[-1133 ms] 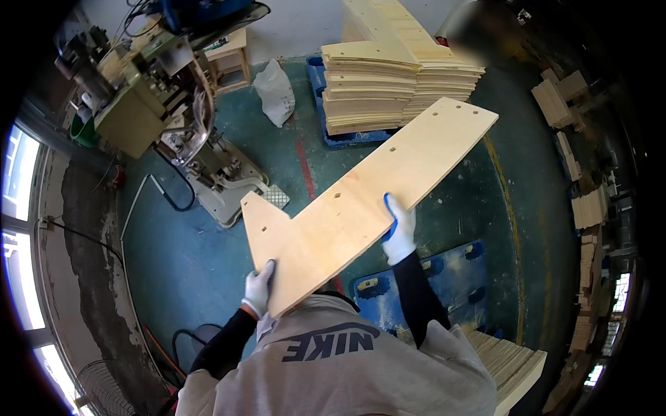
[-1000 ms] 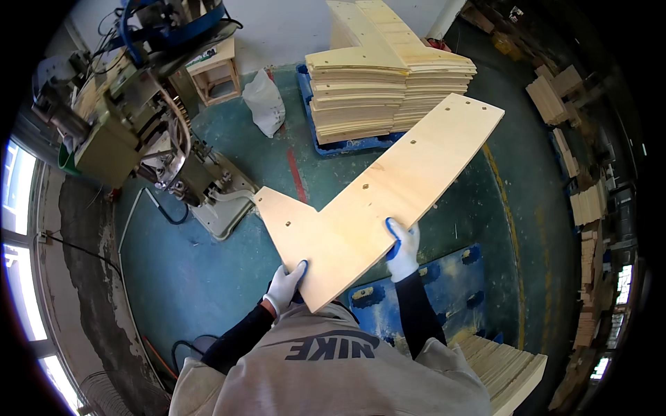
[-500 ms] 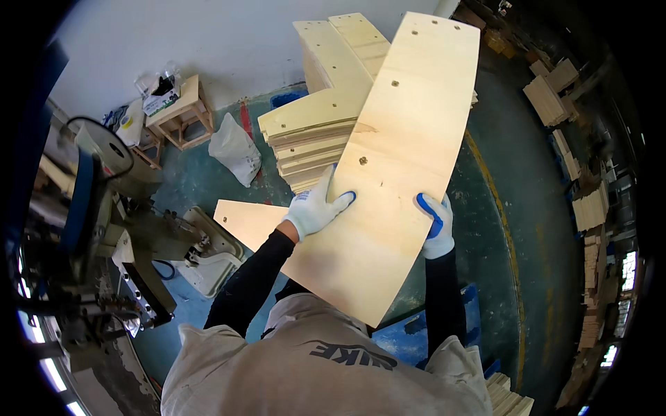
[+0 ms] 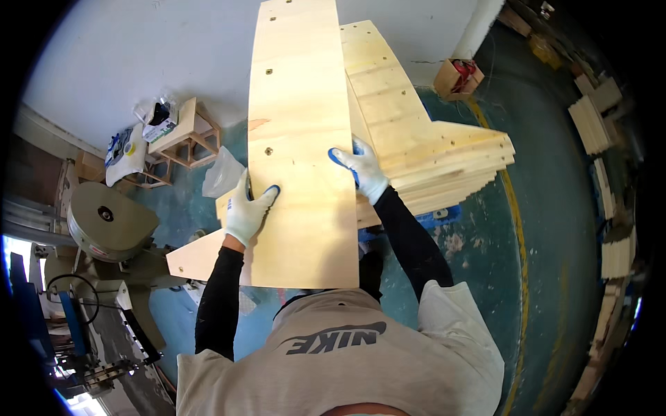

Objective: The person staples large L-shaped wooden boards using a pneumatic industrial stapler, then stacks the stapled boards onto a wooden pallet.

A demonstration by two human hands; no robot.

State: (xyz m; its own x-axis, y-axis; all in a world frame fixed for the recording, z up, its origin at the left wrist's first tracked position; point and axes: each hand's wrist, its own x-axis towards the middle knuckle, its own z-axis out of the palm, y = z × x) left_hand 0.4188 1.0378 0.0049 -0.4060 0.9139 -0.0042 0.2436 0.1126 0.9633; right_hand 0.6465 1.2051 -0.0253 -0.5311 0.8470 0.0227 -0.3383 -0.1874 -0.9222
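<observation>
Left hand point(image 4: 247, 213) grasps wooden panel point(image 4: 304, 222) by left edge, right hand point(image 4: 365, 171) by right; floor point(image 4: 551, 215) stretches right of stack point(image 4: 423, 149).

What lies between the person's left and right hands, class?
The head view shows the pale wooden panel between the left hand and right hand, each thumb resting on its face.
</observation>
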